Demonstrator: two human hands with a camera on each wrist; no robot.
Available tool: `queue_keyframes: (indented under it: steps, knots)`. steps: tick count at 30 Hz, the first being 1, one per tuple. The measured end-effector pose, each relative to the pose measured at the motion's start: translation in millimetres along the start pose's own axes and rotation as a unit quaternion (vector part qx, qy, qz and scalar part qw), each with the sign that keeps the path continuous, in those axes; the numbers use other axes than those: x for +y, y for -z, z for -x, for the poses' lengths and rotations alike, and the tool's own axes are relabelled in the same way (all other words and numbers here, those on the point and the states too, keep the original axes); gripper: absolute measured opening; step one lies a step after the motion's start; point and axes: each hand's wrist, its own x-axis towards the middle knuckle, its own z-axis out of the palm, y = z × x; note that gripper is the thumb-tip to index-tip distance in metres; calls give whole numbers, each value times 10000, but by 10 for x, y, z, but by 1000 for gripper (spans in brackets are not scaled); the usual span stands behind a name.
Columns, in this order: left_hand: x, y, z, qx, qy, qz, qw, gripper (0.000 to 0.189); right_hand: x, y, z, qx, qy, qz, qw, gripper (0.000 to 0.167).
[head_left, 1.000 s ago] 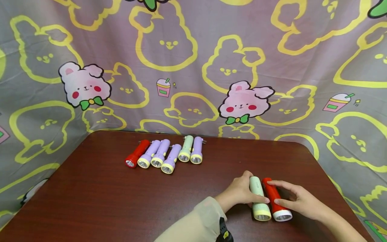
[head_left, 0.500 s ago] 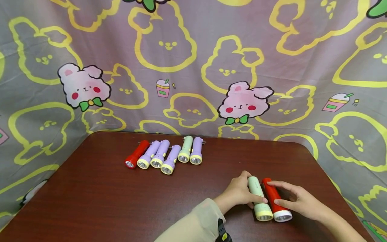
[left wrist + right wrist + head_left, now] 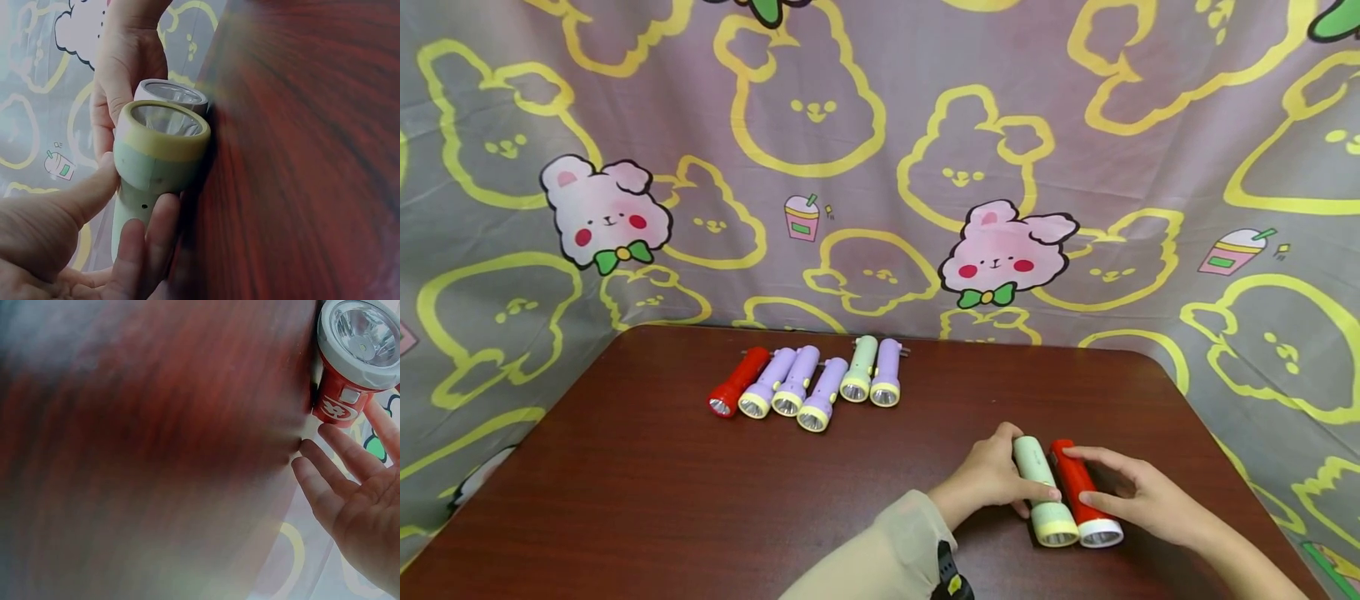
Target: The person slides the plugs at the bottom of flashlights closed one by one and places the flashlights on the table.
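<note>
My left hand (image 3: pixel 988 475) grips a pale green flashlight (image 3: pixel 1051 517) with a yellow head at the right front of the table. In the left wrist view its thumb lies on one side and the fingers on the other, below the yellow rim (image 3: pixel 164 137). Directly beside it lies a red flashlight (image 3: pixel 1078 483) with a white head; the two heads touch or nearly touch. My right hand (image 3: pixel 1142 496) rests thumb and forefinger along the red flashlight, its other fingers loosely spread in the right wrist view, near the lamp's underside (image 3: pixel 340 406). Both lenses face the person.
At the back left of the dark wooden table (image 3: pixel 700 500) lies a row of flashlights: a red one (image 3: pixel 741 381), several purple ones (image 3: pixel 827 392) and a pale green one (image 3: pixel 861 367). Some have metal plug prongs out. A patterned curtain (image 3: pixel 865 183) surrounds the table.
The green flashlight's head has swung slightly right against the red one, while its tail shifted a little left with my left hand. My right hand has stayed in place.
</note>
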Motion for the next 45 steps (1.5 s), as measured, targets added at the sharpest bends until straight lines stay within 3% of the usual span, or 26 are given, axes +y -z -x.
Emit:
queue_keyframes:
  steps: [9, 20, 31, 38, 45]
  knots:
    - [-60, 128, 6, -233, -105, -101, 9996, 64, 7, -16, -1, 50, -137, 24, 9999, 50]
    - [-162, 525, 52, -146, -547, -449, 9974, 65, -11, -13, -3, 110, -271, 100, 9995, 49]
    - [-260, 889, 32, 381, -1180, -1141, 9857, 39, 4, -2, 6, 85, -15, -202, 9998, 50]
    - [-283, 1103, 106, 790, -1367, -1534, 9755, 32, 0, -23, 11, 100, -70, -199, 9997, 50]
    - [-274, 1416, 129, 1359, -1535, -1642, 9649, 27, -12, -14, 0, 112, -141, 12, 9998, 50]
